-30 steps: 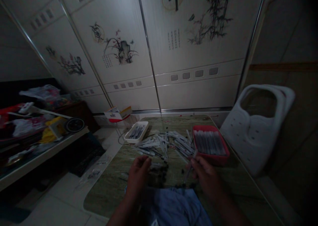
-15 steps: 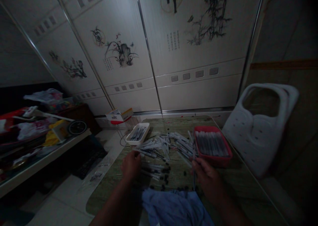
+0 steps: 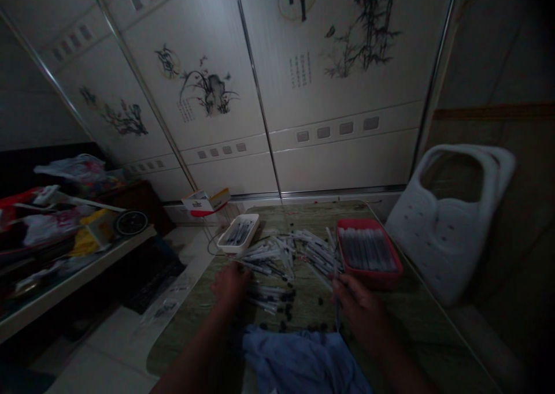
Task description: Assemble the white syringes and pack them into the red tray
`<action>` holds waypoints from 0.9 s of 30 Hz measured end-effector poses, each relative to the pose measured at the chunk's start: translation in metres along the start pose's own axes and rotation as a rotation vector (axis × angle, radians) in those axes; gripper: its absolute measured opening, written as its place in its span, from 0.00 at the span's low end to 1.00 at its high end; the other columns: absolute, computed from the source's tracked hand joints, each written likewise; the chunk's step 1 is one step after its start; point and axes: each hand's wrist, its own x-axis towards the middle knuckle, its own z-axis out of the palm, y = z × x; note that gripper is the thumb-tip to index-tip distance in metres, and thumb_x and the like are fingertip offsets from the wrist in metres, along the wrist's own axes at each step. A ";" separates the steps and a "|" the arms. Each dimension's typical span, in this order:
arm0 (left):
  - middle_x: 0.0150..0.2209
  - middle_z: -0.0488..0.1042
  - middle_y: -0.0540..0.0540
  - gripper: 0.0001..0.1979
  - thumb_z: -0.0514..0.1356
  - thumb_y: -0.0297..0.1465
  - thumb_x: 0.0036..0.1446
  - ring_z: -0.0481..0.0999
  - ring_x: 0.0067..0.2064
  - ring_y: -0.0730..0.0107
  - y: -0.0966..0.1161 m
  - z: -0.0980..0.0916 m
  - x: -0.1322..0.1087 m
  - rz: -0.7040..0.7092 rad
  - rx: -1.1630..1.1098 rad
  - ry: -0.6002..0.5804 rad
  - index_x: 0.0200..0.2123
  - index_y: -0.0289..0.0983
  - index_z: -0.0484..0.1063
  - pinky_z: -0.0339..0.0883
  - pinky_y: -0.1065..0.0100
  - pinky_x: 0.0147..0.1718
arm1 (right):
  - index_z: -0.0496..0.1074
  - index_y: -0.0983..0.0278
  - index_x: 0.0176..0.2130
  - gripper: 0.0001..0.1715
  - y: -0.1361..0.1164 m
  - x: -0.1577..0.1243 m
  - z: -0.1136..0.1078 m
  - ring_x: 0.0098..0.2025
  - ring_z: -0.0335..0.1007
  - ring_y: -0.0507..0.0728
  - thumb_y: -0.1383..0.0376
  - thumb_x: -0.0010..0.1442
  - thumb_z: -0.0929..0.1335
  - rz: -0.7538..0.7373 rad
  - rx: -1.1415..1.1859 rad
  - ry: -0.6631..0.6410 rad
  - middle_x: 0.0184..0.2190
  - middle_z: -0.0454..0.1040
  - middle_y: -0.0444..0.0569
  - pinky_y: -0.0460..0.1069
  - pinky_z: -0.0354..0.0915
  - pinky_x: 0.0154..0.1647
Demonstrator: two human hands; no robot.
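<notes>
My right hand pinches a thin pen, held nearly upright just left of the red basket. My left hand is closed at the left end of the loose pens, its fingers curled. What it holds, if anything, is too dark to make out. Below that pile lies a smaller row of pens, beside scattered small black pieces that look like caps. Many pale pens stand packed in the red basket.
A white tray of pens stands at the table's back left. Blue cloth lies at the near edge. A white chair stands right of the table; a cluttered shelf is on the left. Behind are sliding doors.
The view has shifted slightly. My left hand has turned a little and its fingers have shifted right by the pens. My right hand still holds the upright pen.
</notes>
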 end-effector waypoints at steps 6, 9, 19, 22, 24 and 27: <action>0.39 0.78 0.39 0.14 0.62 0.36 0.54 0.76 0.48 0.44 0.006 -0.003 -0.011 0.111 -0.138 0.052 0.43 0.40 0.71 0.62 0.50 0.46 | 0.78 0.60 0.42 0.19 -0.005 0.000 0.003 0.35 0.74 0.57 0.50 0.63 0.67 -0.015 0.052 -0.022 0.33 0.78 0.47 0.48 0.68 0.36; 0.41 0.77 0.41 0.20 0.60 0.35 0.57 0.77 0.43 0.53 0.015 -0.006 -0.019 0.187 -0.289 0.051 0.52 0.40 0.65 0.65 0.57 0.42 | 0.78 0.59 0.45 0.19 -0.005 -0.001 0.002 0.37 0.76 0.58 0.51 0.63 0.67 -0.036 0.022 -0.032 0.35 0.80 0.47 0.49 0.69 0.37; 0.49 0.78 0.41 0.20 0.61 0.40 0.59 0.76 0.51 0.58 0.073 -0.034 -0.077 0.317 -0.931 -0.284 0.52 0.38 0.73 0.69 0.61 0.48 | 0.77 0.53 0.52 0.19 0.002 -0.002 -0.001 0.50 0.75 0.59 0.54 0.69 0.63 -0.305 -0.275 -0.044 0.48 0.80 0.49 0.53 0.69 0.52; 0.49 0.78 0.43 0.18 0.65 0.39 0.56 0.74 0.53 0.57 0.085 -0.050 -0.096 0.274 -1.004 -0.427 0.49 0.40 0.78 0.67 0.63 0.49 | 0.76 0.54 0.55 0.19 -0.003 -0.005 -0.002 0.50 0.74 0.59 0.56 0.70 0.63 -0.386 -0.358 -0.098 0.47 0.79 0.49 0.53 0.69 0.52; 0.42 0.77 0.46 0.17 0.65 0.39 0.56 0.75 0.43 0.62 0.089 -0.055 -0.104 0.222 -1.088 -0.480 0.48 0.41 0.76 0.68 0.65 0.43 | 0.75 0.54 0.55 0.19 -0.008 -0.007 -0.003 0.50 0.73 0.59 0.57 0.70 0.62 -0.423 -0.400 -0.128 0.46 0.79 0.50 0.53 0.68 0.52; 0.32 0.73 0.50 0.10 0.65 0.38 0.57 0.71 0.35 0.69 0.088 -0.057 -0.108 0.230 -1.097 -0.519 0.40 0.39 0.75 0.66 0.68 0.37 | 0.76 0.53 0.55 0.18 -0.017 -0.010 -0.005 0.49 0.72 0.59 0.58 0.71 0.62 -0.441 -0.460 -0.172 0.45 0.78 0.49 0.54 0.68 0.51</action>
